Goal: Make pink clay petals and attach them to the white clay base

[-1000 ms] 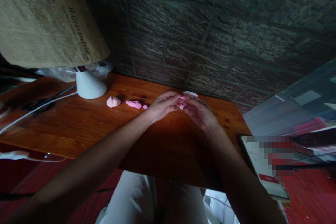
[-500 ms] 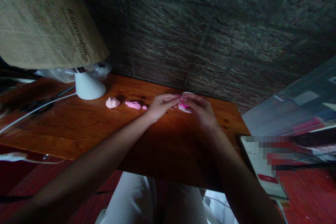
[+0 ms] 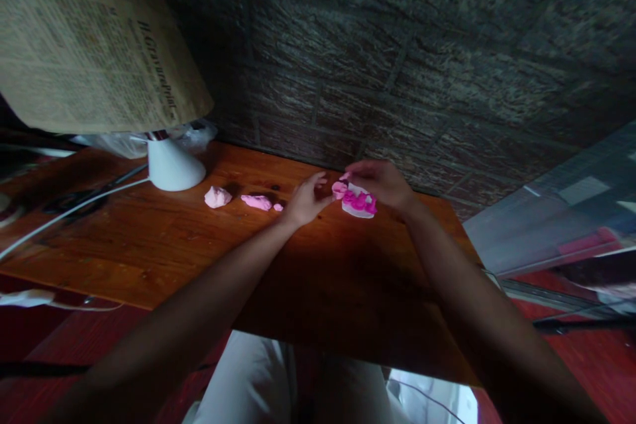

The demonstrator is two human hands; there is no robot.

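A white disc [image 3: 356, 213] topped with bright pink ruffled clay [image 3: 360, 200] lies on the wooden table. At its left edge is a lighter pink, rolled-looking clay piece [image 3: 340, 190]. My left hand [image 3: 307, 201] is beside that piece with fingers apart; its thumb reaches towards the piece, and I cannot tell whether they touch. Above the disc, my right hand [image 3: 381, 182] has its fingertips pinched on a small pink clay piece [image 3: 345, 177]. Further left lie a pale pink lump [image 3: 217, 197], a longer pink piece [image 3: 256, 202] and a tiny pink bit [image 3: 278, 207].
A lamp with a newspaper-print shade [image 3: 109, 59] and white base [image 3: 175, 167] stands at the table's left, with a white cord [image 3: 74, 212] running from it. Behind is a dark brick-patterned wall [image 3: 318, 66]. The wooden table [image 3: 163, 245] ends just before my knees.
My hands have moved apart, and the left fingers have opened from a pinch. More of the disc and bright pink clay now shows. The view has shifted slightly; the screen device at right is out of sight.
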